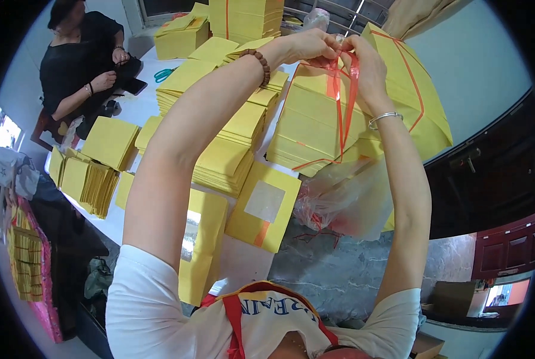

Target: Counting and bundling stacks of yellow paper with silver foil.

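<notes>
Both hands are up at the top of a tall bundle of yellow folded paper bags or envelopes [303,113], gripping red plastic twine. My left hand [312,46] pinches the twine near the bundle's far upper edge. Close beside it, my right hand [366,66] is closed round the same red twine [344,119]. Strands run down the bundle's side and pass round its lower part. The exact crossing between my fingers is too small to make out. Right of this bundle stands a larger yellow bundle [414,84] with red twine round it.
Stacks of yellow envelopes [225,158] cover much of the white table [243,263]. Green-handled scissors [163,75] lie at the far left. A clear plastic bag [345,197] hangs below the bundle. Across the table, a person in black [79,60] sits near a dark phone [134,87].
</notes>
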A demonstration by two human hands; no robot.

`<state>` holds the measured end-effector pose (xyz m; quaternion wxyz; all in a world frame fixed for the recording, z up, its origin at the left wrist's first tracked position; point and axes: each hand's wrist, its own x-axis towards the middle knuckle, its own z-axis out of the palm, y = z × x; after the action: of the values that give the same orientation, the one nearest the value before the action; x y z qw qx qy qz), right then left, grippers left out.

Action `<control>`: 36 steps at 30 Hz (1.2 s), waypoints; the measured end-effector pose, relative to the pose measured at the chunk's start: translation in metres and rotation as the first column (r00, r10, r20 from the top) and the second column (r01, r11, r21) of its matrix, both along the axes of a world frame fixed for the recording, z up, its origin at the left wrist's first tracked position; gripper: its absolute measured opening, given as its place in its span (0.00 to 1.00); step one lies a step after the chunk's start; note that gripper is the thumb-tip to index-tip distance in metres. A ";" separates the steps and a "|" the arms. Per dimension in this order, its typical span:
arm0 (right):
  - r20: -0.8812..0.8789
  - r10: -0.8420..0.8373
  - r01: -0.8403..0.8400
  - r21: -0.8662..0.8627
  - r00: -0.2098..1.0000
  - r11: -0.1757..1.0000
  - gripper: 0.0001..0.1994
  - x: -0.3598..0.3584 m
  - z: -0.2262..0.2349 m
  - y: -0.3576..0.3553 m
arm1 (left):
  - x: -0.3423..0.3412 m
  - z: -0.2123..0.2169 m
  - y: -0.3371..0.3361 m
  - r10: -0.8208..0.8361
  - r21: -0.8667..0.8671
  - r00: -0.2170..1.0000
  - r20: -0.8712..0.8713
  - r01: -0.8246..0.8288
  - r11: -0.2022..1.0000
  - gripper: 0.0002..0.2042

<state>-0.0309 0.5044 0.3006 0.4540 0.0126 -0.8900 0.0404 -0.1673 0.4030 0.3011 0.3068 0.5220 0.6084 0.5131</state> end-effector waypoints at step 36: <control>-0.294 -0.203 0.081 -0.377 0.934 0.922 0.21 0.173 -0.072 -0.120 | 0.012 -0.036 -0.289 0.332 -0.098 0.914 -0.232 -0.362 0.927 0.18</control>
<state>0.1419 0.3848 0.2281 0.5918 -0.1295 -0.7781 0.1662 -0.1552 0.1140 0.2652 0.1799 0.4343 0.7548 0.4575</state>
